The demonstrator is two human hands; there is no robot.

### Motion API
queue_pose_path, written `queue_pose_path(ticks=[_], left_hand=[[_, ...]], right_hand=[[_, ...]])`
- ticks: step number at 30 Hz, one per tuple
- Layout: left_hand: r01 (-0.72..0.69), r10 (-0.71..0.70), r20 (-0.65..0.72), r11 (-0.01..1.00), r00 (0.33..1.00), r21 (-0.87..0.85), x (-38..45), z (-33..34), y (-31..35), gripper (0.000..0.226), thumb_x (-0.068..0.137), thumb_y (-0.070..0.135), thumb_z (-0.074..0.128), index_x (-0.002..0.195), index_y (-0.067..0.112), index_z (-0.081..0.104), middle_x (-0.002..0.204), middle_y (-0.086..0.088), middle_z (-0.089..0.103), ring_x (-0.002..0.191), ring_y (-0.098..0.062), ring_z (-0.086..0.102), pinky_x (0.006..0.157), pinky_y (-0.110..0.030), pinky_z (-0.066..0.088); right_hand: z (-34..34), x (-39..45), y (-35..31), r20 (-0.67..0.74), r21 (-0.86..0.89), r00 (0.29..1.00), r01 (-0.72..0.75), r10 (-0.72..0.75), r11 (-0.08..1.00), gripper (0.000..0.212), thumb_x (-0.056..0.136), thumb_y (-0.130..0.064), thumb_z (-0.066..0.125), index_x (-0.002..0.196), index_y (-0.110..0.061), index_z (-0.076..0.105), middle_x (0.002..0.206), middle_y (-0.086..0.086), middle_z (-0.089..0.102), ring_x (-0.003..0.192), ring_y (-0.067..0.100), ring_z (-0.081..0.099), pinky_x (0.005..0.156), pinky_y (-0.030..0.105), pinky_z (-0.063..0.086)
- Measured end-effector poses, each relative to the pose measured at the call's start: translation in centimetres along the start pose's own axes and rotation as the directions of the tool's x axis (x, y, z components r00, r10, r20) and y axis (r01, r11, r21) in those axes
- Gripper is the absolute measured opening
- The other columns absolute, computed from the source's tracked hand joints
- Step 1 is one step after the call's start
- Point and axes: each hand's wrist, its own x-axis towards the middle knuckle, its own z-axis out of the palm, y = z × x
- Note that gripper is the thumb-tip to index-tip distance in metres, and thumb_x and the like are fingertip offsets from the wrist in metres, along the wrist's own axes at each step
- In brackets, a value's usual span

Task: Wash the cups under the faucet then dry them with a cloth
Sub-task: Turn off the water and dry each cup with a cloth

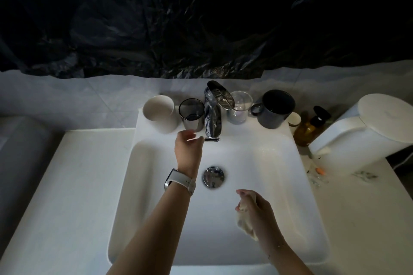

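Head view, landmark: the faucet (213, 116) at the back of the white sink (279, 163) is taken as the reference for every place below.
Left hand: the left hand (190, 147) is seen raised just left of the faucet's spout tip, fingers loosely curled, nothing held; whether the spout is touched cannot be told. A white watch (178, 182) is worn on that wrist.
Why so placed: it is judged that the hand is brought there either to reach a cup or to meet the water, though no running water can be made out.
Right hand: the right hand (257, 210) is held low over the basin, well in front of the faucet and to its right, fingers curled round a bunched pale cloth (245, 223).
Why so held: the cloth is judged to be kept ready for drying, away from the spout so that it is not soaked.
Cups: a white cup (159, 113) and a smoked glass (192, 115) are stood left of the faucet; a clear glass (239, 107) and a dark mug (276, 108) are stood right of it, all upright on the back ledge.
Progress: no cup is held, so washing appears not yet under way for any cup.
Other things: an amber pump bottle (309, 128) and a white lidded bin (366, 125) are set farther right of the faucet.
In the way: the glasses are crowded against the faucet body, so the lever may be brushed when one is lifted.
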Motion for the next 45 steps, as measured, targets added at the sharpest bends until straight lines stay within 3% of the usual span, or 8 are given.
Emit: queue_pose_path(ticks=[5, 10, 15, 20, 28, 35, 41, 45], left_hand=[[-0.13, 0.112, 0.141, 0.984, 0.984, 0.12, 3.4, 0.0, 0.4, 0.01, 0.075, 0.009, 0.05, 0.066, 0.005, 0.052, 0.07, -0.02, 0.048, 0.067, -0.037, 0.035, 0.056, -0.025, 0.03], [-0.103, 0.101, 0.192, 0.995, 0.976, -0.003, 3.4, -1.2, 0.6, 0.032, 0.087, -0.003, 0.058, 0.118, 0.005, 0.059, 0.114, -0.009, 0.065, 0.095, -0.023, 0.061, 0.086, -0.034, 0.049], [0.098, -0.049, 0.311, 0.985, 0.949, -0.142, -6.0, -4.9, -2.0, 0.025, 0.092, -0.003, 0.056, 0.108, 0.015, 0.062, 0.104, -0.005, 0.067, 0.088, -0.016, 0.06, 0.075, -0.026, 0.047], [0.273, -0.135, 0.661, 0.956, 0.738, -0.11, -15.8, -7.7, -3.8, 0.026, 0.096, 0.029, 0.06, 0.12, 0.019, 0.059, 0.112, -0.004, 0.072, 0.104, -0.017, 0.068, 0.087, -0.031, 0.054], [0.127, -0.033, 0.36, 0.962, 0.932, -0.242, -17.7, -11.0, -3.7, 0.006, 0.09, 0.015, 0.068, 0.09, 0.01, 0.067, 0.08, -0.005, 0.068, 0.077, -0.015, 0.061, 0.07, -0.025, 0.047], [-0.19, 0.229, 0.269, 0.968, 0.935, -0.163, -16.5, -13.2, -2.9, 0.009, 0.082, 0.007, 0.076, 0.085, 0.01, 0.069, 0.077, -0.002, 0.066, 0.064, -0.008, 0.053, 0.062, -0.017, 0.043], [-0.432, 0.435, 0.277, 0.899, 0.857, -0.078, -16.7, -15.8, -3.5, 0.019, 0.082, 0.007, 0.076, 0.076, 0.011, 0.058, 0.055, 0.013, 0.042, 0.054, -0.006, 0.033, 0.052, -0.018, 0.028], [-0.336, 0.32, 0.27, 0.942, 0.908, 0.012, -16.8, -17.1, -4.9, 0.015, 0.086, 0.007, 0.071, 0.09, 0.016, 0.061, 0.065, 0.007, 0.056, 0.062, -0.015, 0.05, 0.054, -0.014, 0.037]], right_hand=[[-0.8, -0.4, 0.0, 0.101, -0.071, 0.992, 0.085, -0.078, 0.994, 0.028, 0.091, -0.039, 0.049, 0.101, -0.022, 0.069, 0.083, -0.003, 0.066, 0.081, 0.015, 0.061, 0.068, 0.023, 0.046], [-1.2, -1.0, -1.0, 0.195, 0.046, 0.981, 0.008, -0.017, 0.999, 0.021, 0.097, -0.021, 0.047, 0.097, -0.021, 0.068, 0.076, 0.003, 0.062, 0.057, 0.015, 0.052, 0.049, 0.021, 0.033], [-0.8, -2.8, -1.9, 0.189, 0.187, 0.964, 0.153, -0.188, 0.97, 0.033, 0.087, -0.035, 0.058, 0.119, -0.026, 0.064, 0.111, -0.004, 0.071, 0.109, 0.017, 0.064, 0.091, 0.035, 0.047], [0.6, -5.9, -3.2, 0.264, 0.375, 0.911, 0.205, -0.317, 0.904, 0.046, 0.082, -0.029, 0.063, 0.126, -0.016, 0.059, 0.127, 0.001, 0.065, 0.125, 0.018, 0.054, 0.11, 0.039, 0.035], [-0.7, -9.2, -4.7, 0.145, 0.254, 0.881, 0.408, -0.451, 0.877, 0.027, 0.091, -0.007, 0.059, 0.117, -0.001, 0.064, 0.109, 0.012, 0.072, 0.094, 0.004, 0.068, 0.076, 0.009, 0.048], [-0.7, -9.5, -7.4, 0.034, 0.021, 0.781, 0.623, -0.624, 0.782, 0.025, 0.094, 0.0, 0.054, 0.11, -0.013, 0.068, 0.099, 0.005, 0.073, 0.087, 0.01, 0.069, 0.065, 0.019, 0.055], [-0.1, -10.2, -9.8, -0.044, -0.113, 0.638, 0.761, -0.768, 0.639, 0.021, 0.092, -0.007, 0.06, 0.109, -0.011, 0.072, 0.097, -0.003, 0.074, 0.095, 0.007, 0.067, 0.087, 0.023, 0.053], [0.4, -10.8, -10.8, -0.059, -0.106, 0.637, 0.762, -0.769, 0.639, 0.019, 0.092, -0.012, 0.061, 0.108, -0.015, 0.072, 0.102, -0.002, 0.074, 0.096, 0.009, 0.068, 0.084, 0.039, 0.058]])
